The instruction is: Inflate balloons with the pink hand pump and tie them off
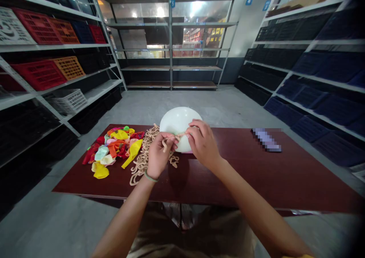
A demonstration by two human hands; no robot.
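Pinching the neck of a round, white inflated balloon [178, 123] between curled fingers, the right hand [203, 144] sits against the balloon's near side. The left hand [160, 155], its fingers bent and drawn together, grips a strand of crinkly beige cord [144, 155] right at that neck, with a short loop hanging below. The balloon rests at the table's far edge, partly behind both hands. A thin green bracelet [151, 177] circles the left wrist. More cord lies heaped under and beside the left hand, touching a pile of limp red, yellow, orange and pale blue balloons [112, 151]. Well off to the right lies a pixelated oblong object [266, 140]. All of this is on a dark reddish-brown table [256, 174], set on a grey floor [199, 102] among grey metal shelves [171, 66] holding red and orange plastic crates [40, 75] and dark bins [310, 105].
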